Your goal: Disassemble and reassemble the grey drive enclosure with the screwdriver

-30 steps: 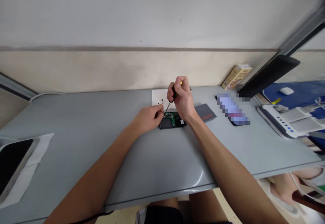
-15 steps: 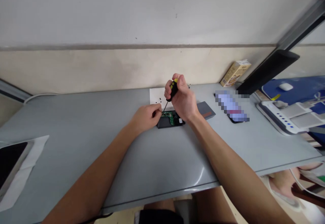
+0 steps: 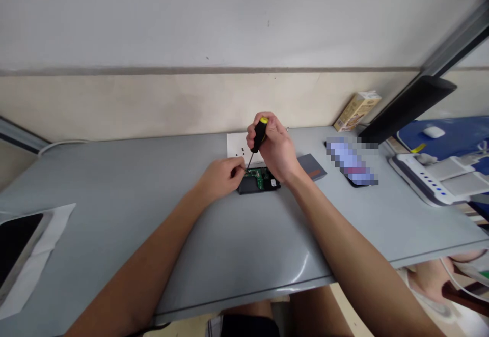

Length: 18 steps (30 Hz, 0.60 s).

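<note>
Gripping screwdriver (image 3: 260, 134), right hand (image 3: 277, 149), above circuit board (image 3: 260, 178)

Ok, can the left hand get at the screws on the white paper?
Probably yes: the left hand sits just short of the screws, nothing between; the screwdriver in the right hand stands to their right.

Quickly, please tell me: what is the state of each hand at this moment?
Left hand: closed; whether it holds anything cannot be told.
Right hand: closed, holding a screwdriver.
</note>
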### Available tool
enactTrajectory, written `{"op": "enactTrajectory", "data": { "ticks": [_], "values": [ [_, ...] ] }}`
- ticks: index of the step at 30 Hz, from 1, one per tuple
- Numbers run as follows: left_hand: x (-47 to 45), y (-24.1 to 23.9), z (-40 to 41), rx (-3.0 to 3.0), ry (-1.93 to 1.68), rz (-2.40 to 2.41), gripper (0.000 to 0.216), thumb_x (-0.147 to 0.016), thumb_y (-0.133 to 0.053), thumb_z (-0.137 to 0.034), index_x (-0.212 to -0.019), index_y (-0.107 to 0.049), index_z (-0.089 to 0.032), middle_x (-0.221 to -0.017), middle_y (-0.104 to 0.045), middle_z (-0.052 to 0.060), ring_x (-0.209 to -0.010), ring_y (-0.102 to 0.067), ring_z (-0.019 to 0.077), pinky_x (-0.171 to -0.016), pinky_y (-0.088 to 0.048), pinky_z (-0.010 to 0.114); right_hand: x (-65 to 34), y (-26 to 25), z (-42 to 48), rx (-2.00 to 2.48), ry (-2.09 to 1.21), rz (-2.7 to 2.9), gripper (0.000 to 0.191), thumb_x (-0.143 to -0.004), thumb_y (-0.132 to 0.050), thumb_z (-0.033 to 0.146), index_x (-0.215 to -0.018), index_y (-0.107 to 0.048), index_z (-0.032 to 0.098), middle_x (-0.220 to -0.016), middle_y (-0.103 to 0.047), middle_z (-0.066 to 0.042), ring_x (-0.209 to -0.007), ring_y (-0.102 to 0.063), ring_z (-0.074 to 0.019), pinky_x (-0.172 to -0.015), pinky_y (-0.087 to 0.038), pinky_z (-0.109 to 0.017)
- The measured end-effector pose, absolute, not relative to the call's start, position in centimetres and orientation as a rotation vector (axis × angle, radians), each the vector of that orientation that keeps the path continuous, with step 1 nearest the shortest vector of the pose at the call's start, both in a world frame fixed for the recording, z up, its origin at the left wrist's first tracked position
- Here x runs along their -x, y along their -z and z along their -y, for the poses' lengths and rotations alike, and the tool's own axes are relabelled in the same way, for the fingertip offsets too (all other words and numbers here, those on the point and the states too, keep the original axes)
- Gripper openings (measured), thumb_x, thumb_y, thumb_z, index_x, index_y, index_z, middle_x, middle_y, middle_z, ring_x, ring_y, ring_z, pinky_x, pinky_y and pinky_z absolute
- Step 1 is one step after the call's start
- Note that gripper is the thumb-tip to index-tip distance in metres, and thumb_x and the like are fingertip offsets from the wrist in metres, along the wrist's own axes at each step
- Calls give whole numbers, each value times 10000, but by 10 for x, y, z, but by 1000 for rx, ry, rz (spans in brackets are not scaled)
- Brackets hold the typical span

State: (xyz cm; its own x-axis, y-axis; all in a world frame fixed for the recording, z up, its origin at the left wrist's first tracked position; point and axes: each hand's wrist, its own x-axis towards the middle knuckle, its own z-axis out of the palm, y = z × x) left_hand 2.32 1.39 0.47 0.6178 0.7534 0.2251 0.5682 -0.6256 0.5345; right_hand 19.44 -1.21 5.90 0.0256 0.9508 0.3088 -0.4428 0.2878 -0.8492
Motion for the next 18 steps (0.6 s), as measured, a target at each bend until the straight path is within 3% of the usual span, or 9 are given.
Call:
{"op": "enactTrajectory", "data": {
  "ticks": [6,12,18],
  "values": [
    [-23,-4,-14,-2453,-610,-1061,153,-872,-465,-156,-768,-565,-204,-645,-542,-40,-572,-443,112,-582,-294,264,-195,-55,12,601,-1194,904,368,-982,-469,610,-865,-464,262,-676,-449,25,-589,-442,-136,-567,-429,-283],
    [-22,-3,-15,-2459,-608,-1047,161,-876,-460,-155,-782,-581,-206,-655,-557,-38,-577,-462,111,-590,-306,261,-196,-50,10,596,-1163,875,323,-947,-603,533,-867,-440,266,-698,-470,41,-600,-460,-115,-593,-432,-260],
    [-22,-3,-15,-2458,-602,-1064,151,-863,-467,-155,-781,-582,-207,-656,-562,-38,-567,-458,110,-588,-311,260,-194,-52,7,626,-1188,933,387,-949,-504,654,-935,-512,267,-730,-500,18,-652,-515,-131,-622,-466,-269]
  ]
}}
